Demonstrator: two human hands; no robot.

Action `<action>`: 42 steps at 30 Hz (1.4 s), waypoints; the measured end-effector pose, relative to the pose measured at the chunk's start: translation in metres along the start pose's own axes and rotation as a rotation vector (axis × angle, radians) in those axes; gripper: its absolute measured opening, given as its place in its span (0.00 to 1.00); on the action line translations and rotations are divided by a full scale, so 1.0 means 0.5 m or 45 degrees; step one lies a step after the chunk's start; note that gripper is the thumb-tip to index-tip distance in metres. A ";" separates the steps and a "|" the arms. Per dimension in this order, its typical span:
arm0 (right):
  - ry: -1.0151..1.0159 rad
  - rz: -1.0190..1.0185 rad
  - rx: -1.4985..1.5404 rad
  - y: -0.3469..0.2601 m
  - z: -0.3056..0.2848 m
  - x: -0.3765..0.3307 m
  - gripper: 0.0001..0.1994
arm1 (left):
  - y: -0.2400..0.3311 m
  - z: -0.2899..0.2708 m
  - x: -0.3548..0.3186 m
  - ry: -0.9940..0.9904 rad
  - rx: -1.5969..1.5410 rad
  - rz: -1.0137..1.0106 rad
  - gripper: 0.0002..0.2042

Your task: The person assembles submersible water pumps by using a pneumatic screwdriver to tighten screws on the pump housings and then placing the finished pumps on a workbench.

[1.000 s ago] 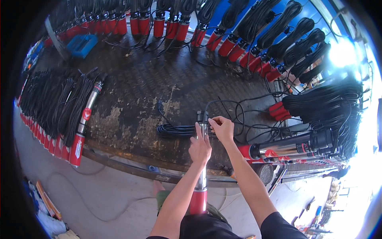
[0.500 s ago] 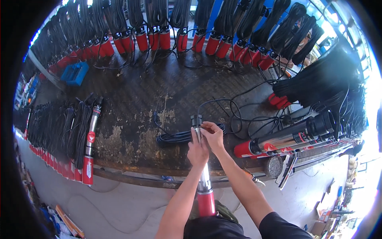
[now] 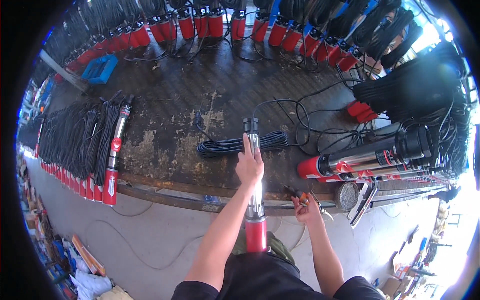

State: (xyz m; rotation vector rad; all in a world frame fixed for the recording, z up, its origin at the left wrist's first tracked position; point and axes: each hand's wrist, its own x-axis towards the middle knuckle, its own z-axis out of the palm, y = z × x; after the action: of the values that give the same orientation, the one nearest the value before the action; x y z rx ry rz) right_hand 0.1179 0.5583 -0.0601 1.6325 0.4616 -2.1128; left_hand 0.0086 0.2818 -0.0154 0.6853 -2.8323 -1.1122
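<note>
A long steel pump (image 3: 255,200) with a red lower end runs from my lap up onto the dark workbench (image 3: 175,100). My left hand (image 3: 249,164) grips its steel body just below the black top cap. A coil of black cable (image 3: 235,145) lies across the bench behind the pump's top. My right hand (image 3: 306,209) is down at the bench's front edge, closed on a small orange-handled tool (image 3: 298,194).
Rows of red-ended pumps with black cable coils line the far edge (image 3: 215,22) and the left side (image 3: 75,145) of the bench. A larger steel and red pump (image 3: 365,160) lies at the right. A blue case (image 3: 100,68) sits far left. A round grinding disc (image 3: 347,195) rests at the front edge.
My right hand has left the pump's top and dropped to the bench's front edge, where it now holds the small tool. My left hand stays on the pump.
</note>
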 end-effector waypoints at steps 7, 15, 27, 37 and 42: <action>-0.056 -0.207 0.154 0.046 0.010 -0.002 0.27 | 0.012 -0.005 0.004 -0.068 0.005 -0.036 0.33; -0.825 -0.357 0.535 0.221 0.217 -0.205 0.22 | 0.011 -0.002 0.008 -0.022 -0.091 -0.035 0.34; -1.020 -1.957 -0.379 0.238 0.561 -0.198 0.18 | -0.003 -0.011 0.010 -0.060 -0.091 -0.043 0.34; -0.950 -1.905 -0.581 0.169 0.622 -0.077 0.11 | 0.006 -0.021 0.010 -0.124 -0.132 -0.093 0.34; -1.014 -1.860 -0.584 0.176 0.629 -0.069 0.11 | 0.004 -0.026 0.011 -0.141 -0.122 -0.092 0.35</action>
State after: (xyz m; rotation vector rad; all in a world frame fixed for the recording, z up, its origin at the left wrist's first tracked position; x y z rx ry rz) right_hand -0.0881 0.3289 0.0525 -0.1227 2.0025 -2.8555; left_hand 0.0052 0.2725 -0.0051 0.7472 -2.8420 -1.3275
